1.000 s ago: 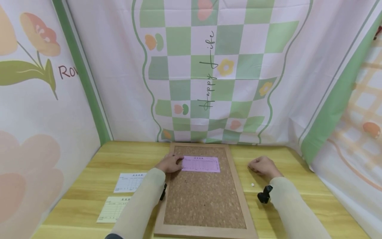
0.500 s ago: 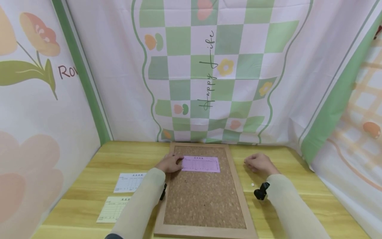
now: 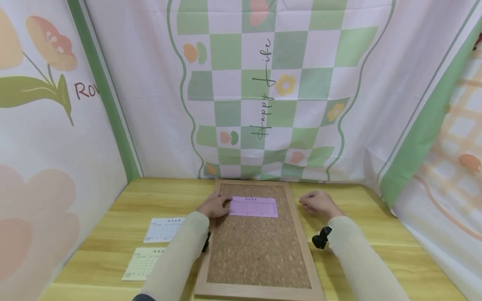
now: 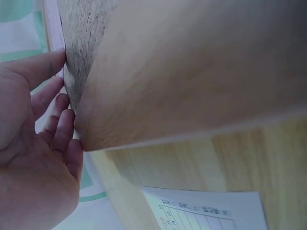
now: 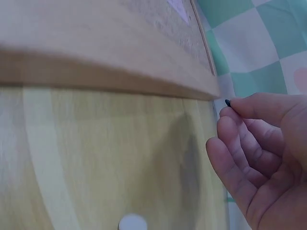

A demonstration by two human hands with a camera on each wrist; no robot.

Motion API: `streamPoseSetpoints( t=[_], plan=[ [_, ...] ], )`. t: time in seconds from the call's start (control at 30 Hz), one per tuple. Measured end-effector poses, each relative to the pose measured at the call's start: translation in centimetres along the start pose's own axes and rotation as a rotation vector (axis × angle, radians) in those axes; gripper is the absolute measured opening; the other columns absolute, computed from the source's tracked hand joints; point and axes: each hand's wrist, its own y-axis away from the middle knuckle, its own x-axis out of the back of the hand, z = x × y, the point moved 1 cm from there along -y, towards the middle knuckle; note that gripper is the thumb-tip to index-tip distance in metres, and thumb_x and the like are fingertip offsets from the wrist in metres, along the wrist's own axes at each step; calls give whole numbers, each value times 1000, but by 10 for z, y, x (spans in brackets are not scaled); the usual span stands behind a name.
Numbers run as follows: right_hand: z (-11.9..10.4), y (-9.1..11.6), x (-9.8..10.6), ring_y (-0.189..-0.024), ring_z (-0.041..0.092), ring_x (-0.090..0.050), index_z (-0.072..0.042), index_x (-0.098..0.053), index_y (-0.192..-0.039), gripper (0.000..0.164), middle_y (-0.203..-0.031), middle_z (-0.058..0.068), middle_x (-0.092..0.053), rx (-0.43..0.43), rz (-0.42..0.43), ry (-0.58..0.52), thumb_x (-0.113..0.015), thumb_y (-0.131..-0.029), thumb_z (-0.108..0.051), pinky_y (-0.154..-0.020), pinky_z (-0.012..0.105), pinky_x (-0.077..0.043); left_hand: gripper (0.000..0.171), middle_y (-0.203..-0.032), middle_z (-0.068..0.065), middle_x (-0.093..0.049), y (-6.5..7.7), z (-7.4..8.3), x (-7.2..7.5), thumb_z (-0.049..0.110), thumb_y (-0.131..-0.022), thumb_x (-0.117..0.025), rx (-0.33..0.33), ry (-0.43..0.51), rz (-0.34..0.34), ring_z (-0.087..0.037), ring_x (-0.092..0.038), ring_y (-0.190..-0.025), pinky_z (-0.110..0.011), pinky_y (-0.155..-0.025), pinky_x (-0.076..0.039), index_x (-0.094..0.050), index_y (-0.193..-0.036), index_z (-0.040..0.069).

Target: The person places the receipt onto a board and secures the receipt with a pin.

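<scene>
A pink printed slip (image 3: 254, 207) lies flat near the far end of a wood-framed corkboard (image 3: 257, 251). My left hand (image 3: 213, 205) rests at the board's left side, its fingertips touching the slip's left edge; in the left wrist view the fingers are extended and loose. To the right of the board, my right hand (image 3: 319, 203) hovers above the table beside the frame. Between its thumb and index finger it pinches a small dark-tipped object (image 5: 228, 102), too small to identify. Most of that object is hidden by the fingertips.
Left of the board, a white printed slip (image 3: 162, 230) and a yellow one (image 3: 141, 264) lie on the wooden table (image 3: 109, 251), partly covered by my left sleeve. A small white round thing (image 5: 133, 222) lies right of the board. Patterned curtains (image 3: 256, 83) surround the table.
My right hand has moved left, closer to the board's right edge, still pinching. My left hand and the pink slip have stayed put.
</scene>
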Motion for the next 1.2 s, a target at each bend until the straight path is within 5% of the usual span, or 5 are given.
streamPoseSetpoints(
  t=[0.5, 1.2],
  plan=[
    [-15, -16, -24, -72, 13, -65, 16, -67, -109, 27, -84, 13, -71, 20, 42, -2, -62, -96, -8, -68, 30, -58, 48, -153, -16, -39, 0, 0, 0, 28, -100, -62, -2, 4, 8, -36, -35, -139, -51, -111, -32, -52, -146, 16],
    [-31, -38, -71, -65, 11, -62, 13, -69, -106, 24, -75, 6, -68, -1, 0, -109, -64, -93, -6, -63, 28, -57, 49, -151, -16, -40, 1, 1, -1, 28, -101, -61, -1, 14, 9, -36, -35, -139, -51, -111, -32, -52, -147, 15]
  ],
)
